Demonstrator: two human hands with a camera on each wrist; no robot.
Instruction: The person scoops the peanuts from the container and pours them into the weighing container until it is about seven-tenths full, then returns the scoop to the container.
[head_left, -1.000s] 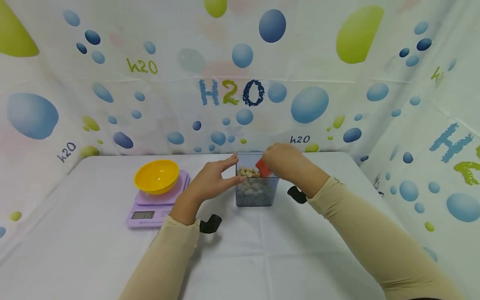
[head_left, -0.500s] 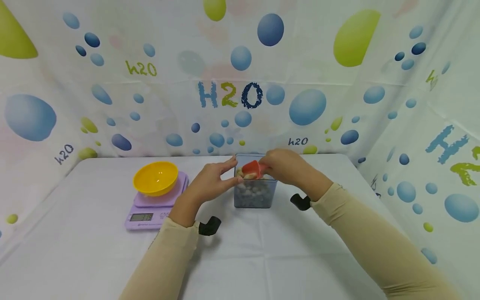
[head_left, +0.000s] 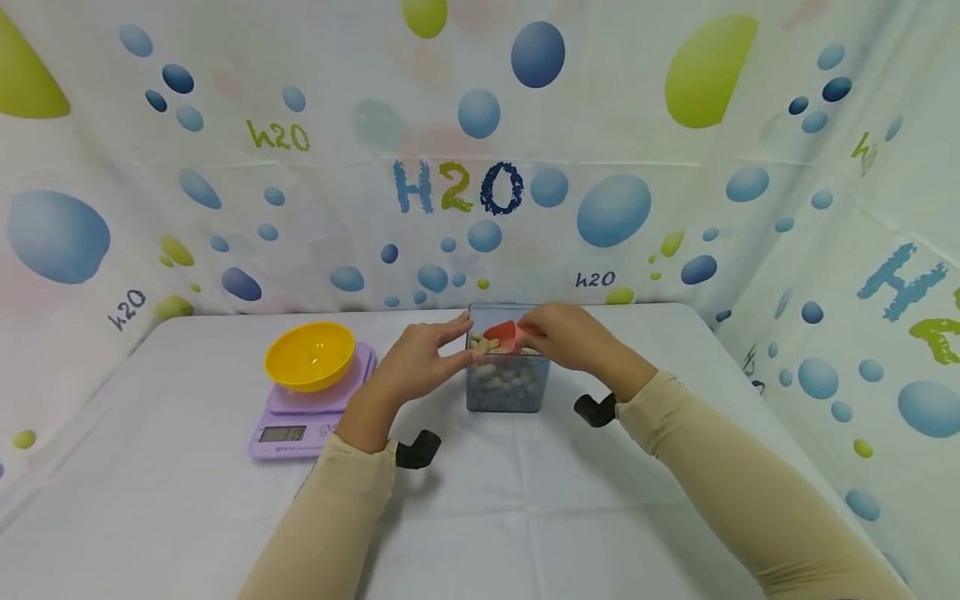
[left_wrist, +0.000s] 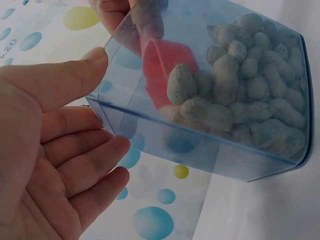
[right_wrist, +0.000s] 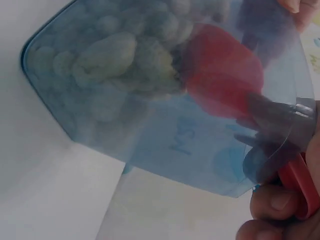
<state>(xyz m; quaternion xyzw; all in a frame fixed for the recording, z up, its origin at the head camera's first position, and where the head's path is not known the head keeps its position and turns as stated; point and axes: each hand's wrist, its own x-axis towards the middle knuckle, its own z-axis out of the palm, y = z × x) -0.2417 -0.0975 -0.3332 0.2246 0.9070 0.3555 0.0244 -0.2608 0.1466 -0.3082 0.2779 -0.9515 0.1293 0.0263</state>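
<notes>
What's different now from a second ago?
The red scoop moved left inside the clear box, toward the left hand. The right hand still grips it. The left hand still touches the box; the yellow bowl stayed on the purple scale.

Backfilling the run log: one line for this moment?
left hand: touching clear bin; right hand: holding red scoop inside bin; bin: holds peanuts; yellow bowl: on purple scale

Curtained-off workspace, bubble-print H2O backdrop, white-covered table
</notes>
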